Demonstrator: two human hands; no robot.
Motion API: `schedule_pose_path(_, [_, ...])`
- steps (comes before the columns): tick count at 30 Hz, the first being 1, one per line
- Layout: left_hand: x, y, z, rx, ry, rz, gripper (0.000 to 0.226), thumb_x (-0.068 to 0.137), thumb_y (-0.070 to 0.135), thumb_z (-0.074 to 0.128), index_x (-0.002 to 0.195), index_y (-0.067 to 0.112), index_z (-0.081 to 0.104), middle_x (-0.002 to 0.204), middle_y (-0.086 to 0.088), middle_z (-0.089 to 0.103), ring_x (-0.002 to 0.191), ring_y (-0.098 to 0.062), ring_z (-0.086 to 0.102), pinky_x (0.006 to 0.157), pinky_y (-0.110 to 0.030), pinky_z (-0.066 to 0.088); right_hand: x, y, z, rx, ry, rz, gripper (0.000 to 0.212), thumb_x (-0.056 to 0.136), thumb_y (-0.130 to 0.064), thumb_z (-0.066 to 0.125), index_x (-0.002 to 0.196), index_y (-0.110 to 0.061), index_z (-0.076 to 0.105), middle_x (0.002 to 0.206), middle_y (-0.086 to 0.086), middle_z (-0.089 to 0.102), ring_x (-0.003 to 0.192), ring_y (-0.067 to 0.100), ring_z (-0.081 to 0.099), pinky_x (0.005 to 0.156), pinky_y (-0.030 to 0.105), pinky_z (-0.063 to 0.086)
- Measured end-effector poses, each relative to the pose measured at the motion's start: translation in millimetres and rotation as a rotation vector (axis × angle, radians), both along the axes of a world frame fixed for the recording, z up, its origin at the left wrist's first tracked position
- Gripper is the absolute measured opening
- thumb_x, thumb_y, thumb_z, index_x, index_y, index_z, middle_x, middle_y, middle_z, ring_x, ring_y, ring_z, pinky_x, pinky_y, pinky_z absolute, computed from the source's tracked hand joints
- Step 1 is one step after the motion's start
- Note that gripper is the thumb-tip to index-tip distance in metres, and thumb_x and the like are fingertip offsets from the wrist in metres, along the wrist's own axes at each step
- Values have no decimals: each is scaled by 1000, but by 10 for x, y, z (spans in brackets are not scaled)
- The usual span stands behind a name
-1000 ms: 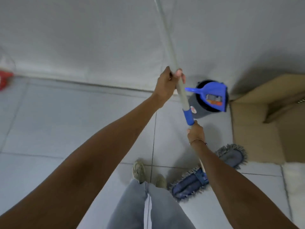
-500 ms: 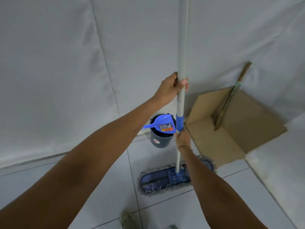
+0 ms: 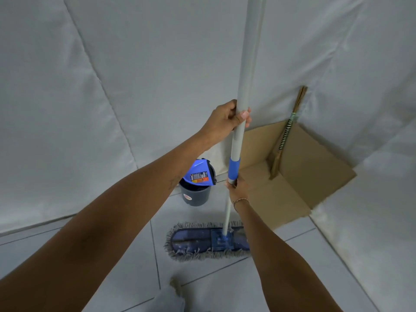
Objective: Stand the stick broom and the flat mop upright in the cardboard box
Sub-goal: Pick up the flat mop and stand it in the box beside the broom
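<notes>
On the tiled floor just before the cardboard box (image 3: 299, 174), where the stick broom (image 3: 286, 136) apparently leans already, the flat mop (image 3: 207, 240) rests, its stiff, light-looking pole clamped high by the left hand (image 3: 227, 119) and low by the right hand (image 3: 236, 188).

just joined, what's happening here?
A person holds the mop upright by its pole with both hands: left hand higher up, right hand below the blue collar. The mop head rests on the floor, outside the box. The broom already stands in the box, leaning into the corner.
</notes>
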State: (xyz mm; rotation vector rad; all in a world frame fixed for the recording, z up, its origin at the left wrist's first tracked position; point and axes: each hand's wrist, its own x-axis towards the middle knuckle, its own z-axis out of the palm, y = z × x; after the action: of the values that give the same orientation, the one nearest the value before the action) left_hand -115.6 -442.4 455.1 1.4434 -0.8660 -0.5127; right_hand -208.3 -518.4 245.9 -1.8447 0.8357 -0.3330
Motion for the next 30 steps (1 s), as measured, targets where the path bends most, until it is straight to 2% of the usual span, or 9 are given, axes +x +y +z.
schedule_pose_path(2, [43,-146,-64,6,3,1,18,95,13,48,108,3,54,86,-6,63,86,-22,63,82,-28,55,33,-132,-55,0,15,8,11,83,-1,59,90,-8,55,72,-3,53,79,19,51,72,30,39])
schedule_pose_path(6, [287,-526,-150,10,-1,14,20,95,14,48,110,2,54,88,-9,63,89,-25,62,90,-40,53,295,-549,-193,18,25,9,11,83,-2,59,94,-2,57,80,4,57,80,21,53,73,33,43])
schedule_pose_path(10, [659,-970,-257,31,5,20,26,94,13,50,114,-4,54,90,-10,64,81,-17,65,80,-25,56,622,-986,-276,15,49,43,17,83,0,59,100,2,57,85,9,57,85,24,55,82,43,49])
schedule_pose_path(12, [859,-1217,-325,39,-19,22,27,94,16,51,113,-3,54,91,-11,65,81,-17,66,80,-28,57,787,-1213,-247,-4,71,65,19,84,-2,60,103,3,57,85,9,57,85,23,53,77,37,46])
schedule_pose_path(14, [1100,-1520,-336,53,-31,24,27,93,18,52,110,-2,55,91,-12,65,85,-23,65,87,-41,56,996,-1507,-209,-34,106,66,14,85,-4,60,98,1,58,77,9,56,82,22,51,71,29,38])
schedule_pose_path(17, [1358,-1887,-340,60,-27,41,27,92,19,53,109,-1,55,93,-12,66,89,-26,66,93,-47,54,1263,-1873,-150,-53,143,70,22,86,-3,59,106,6,59,96,21,64,90,29,58,71,25,38])
schedule_pose_path(20, [1621,-2259,-405,49,-22,71,26,91,19,55,108,-1,56,93,-12,66,92,-33,67,95,-51,53,1561,-2250,-166,-42,152,49,24,86,-4,59,109,3,59,107,22,66,102,33,60,76,25,40])
schedule_pose_path(27, [2025,-3109,-544,103,-39,48,30,88,17,58,108,-5,54,97,-15,66,97,-39,67,93,-54,52,1942,-3148,-298,-7,232,58,26,84,-6,63,109,0,62,109,18,68,104,30,62,90,35,51])
schedule_pose_path(30, [2325,-3586,-583,130,-29,85,30,89,17,58,108,-6,53,97,-16,65,97,-40,66,93,-54,52,2227,-3637,-326,7,251,83,26,84,-5,62,110,0,62,111,18,68,105,30,62,88,31,49])
